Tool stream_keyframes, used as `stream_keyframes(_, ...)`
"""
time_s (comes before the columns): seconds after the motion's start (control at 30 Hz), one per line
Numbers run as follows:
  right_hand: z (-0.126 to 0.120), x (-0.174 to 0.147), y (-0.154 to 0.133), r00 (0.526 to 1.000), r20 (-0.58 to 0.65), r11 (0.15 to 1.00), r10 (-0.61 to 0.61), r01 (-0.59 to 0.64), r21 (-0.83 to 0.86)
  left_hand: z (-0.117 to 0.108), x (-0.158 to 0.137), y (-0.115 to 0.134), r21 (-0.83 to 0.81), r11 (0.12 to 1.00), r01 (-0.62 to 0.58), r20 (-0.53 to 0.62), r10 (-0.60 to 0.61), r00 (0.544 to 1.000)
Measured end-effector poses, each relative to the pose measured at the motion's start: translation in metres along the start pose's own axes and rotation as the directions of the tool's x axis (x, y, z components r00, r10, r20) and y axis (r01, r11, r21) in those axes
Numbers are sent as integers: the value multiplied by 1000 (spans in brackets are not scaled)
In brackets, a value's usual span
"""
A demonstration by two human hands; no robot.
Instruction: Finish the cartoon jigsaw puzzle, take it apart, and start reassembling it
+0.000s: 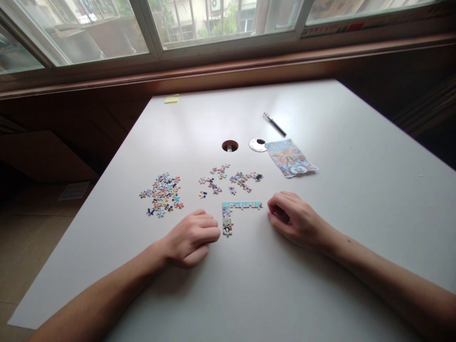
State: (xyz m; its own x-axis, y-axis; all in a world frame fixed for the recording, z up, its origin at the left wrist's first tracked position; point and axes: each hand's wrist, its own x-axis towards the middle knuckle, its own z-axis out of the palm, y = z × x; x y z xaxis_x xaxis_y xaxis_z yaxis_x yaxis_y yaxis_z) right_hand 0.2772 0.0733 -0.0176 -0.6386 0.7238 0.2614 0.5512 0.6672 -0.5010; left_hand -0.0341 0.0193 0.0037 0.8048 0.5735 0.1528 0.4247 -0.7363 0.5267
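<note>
A white table (320, 266) fills most of the head view, set against a wooden sill below a window (221, 23); a round cable hole (230, 146) is cut in its far middle, with the metal cover (257, 144) lying just beside it. A printed picture sheet (290, 158) lies right of the cover, and a dark pen (274, 124) sits beyond it, apart; a small yellow pad (171, 98) rests at the far left edge. Both forearms lie on the table. The left hand (190, 237) is curled into a loose fist, knuckles down, just beside the vertical leg of the joined corner section (230, 213); whether it encloses a piece cannot be told. The right hand (290, 217) rests with fingers bent under, close to the right end of the section's top row but apart from it; nothing shows in its grip. The corner section is an L of edge pieces, one row running right and a shorter column running toward the person. Loose pieces lie in two groups: a dense heap (162, 194) to the left, well apart from the section, and a thinner scatter (230, 179) just beyond it. Judgement: border assembly is at an early stage, with most pieces unsorted. The next move calls for picking a straight-edged piece from the scatter and matching it to an open end of the L without shifting the joined rows.
</note>
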Motion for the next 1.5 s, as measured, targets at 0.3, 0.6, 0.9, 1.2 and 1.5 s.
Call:
stream_keyframes(0.3,0,0,1,1000,4,1000,6,-6,2,0,0,-1,-54,998,-18,-22,16,1000)
stream_keyframes(0.6,-1,-1,0,1000,4,1000,7,-7,-1,0,-1,-1,-33,999,-11,15,11,1000)
stream_keyframes(0.9,-1,0,0,1000,5,1000,0,0,-3,-2,1,1,-9,1000,14,36,-14,999)
stream_keyframes(1.2,0,0,0,1000,-1,1000,-2,2,4,-1,1,0,-46,999,3,-3,-3,1000)
stream_keyframes(1.5,-1,0,0,1000,1,1000,-5,5,1,-1,1,3,-42,999,6,4,-6,1000)
